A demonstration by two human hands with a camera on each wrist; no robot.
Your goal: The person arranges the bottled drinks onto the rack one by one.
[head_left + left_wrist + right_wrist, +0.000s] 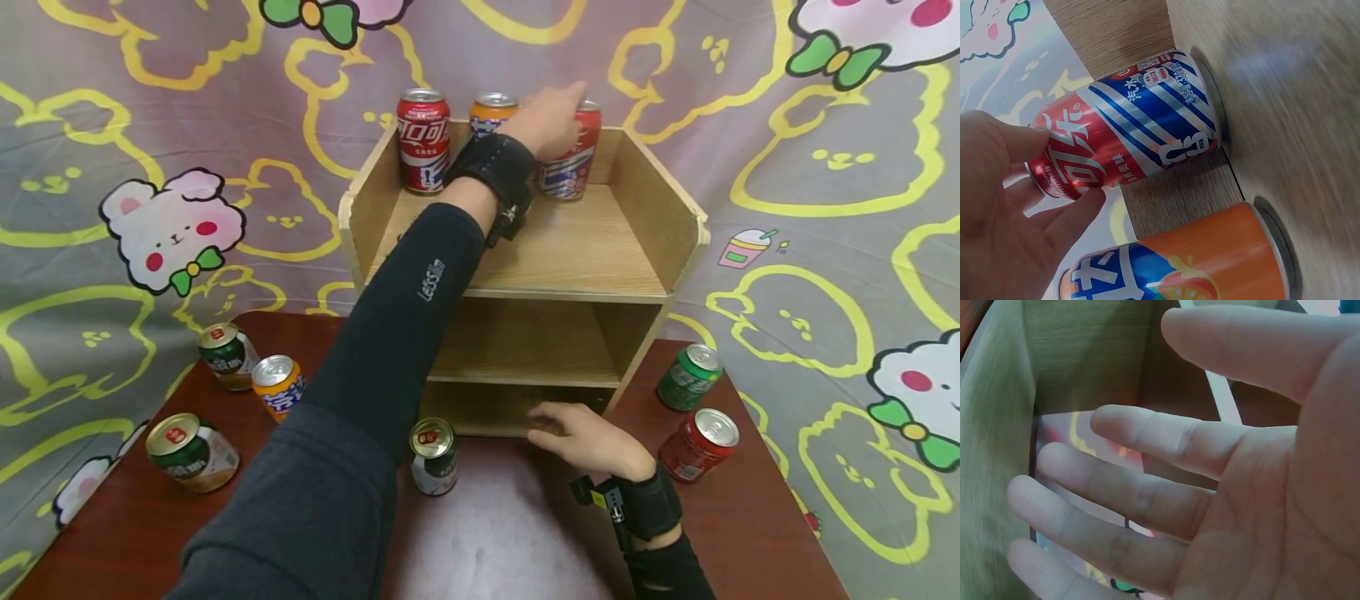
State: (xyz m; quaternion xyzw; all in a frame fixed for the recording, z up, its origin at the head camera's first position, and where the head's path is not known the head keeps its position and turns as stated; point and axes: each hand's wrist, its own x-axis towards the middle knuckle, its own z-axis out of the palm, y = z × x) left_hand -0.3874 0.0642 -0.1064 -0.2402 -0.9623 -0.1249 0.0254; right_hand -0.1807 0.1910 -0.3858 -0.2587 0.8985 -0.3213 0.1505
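Observation:
My left hand (549, 121) reaches to the right side of the top shelf and holds a red cola can (1122, 128) by its upper end, thumb on one side and fingers on the other. That can stands upright on the wooden shelf unit (555, 258). Beside it is an orange soda can (1191, 262), partly covered by the hand in the head view. A second red cola can (423, 146) stands at the shelf's left end. My right hand (588, 433), fingers extended and nothing in it, hovers low in front of the bottom compartment.
A green-and-white can (433, 462) stands on the table before the unit. On the left are two more such cans (193, 454) and an orange can (279, 387). A green can (688, 379) and a red can (697, 444) stand at the right. Patterned cloth (817, 167) hangs behind.

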